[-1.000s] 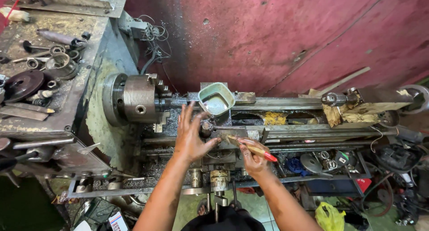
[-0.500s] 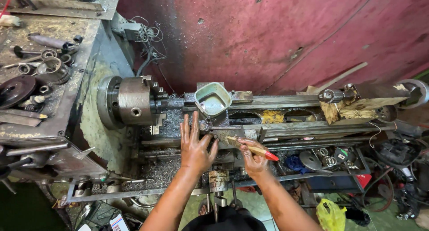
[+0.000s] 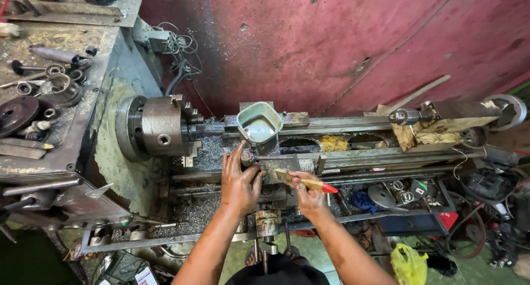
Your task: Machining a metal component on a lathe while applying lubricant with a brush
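Metal lathe (image 3: 309, 152) against a red wall; both hands at the carriage, swarf all round.

Chuck (image 3: 160, 131) at 9 o'clock of the hands, square green cup (image 3: 259, 122) at 12, tailstock (image 3: 458, 119) at 3. Left hand (image 3: 238, 180) spread flat on the carriage, fingertips by the tool post. Right hand (image 3: 309, 194) pinches a paintbrush (image 3: 306, 181): light, stiff handle, soft bristles; grip mid-handle. Looks tight at 9 by the chuck jaws; open bed toward 3.

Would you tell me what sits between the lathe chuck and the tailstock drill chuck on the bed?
In the head view, a square pale-green container stands between the lathe chuck and the drill chuck, just above the left hand.
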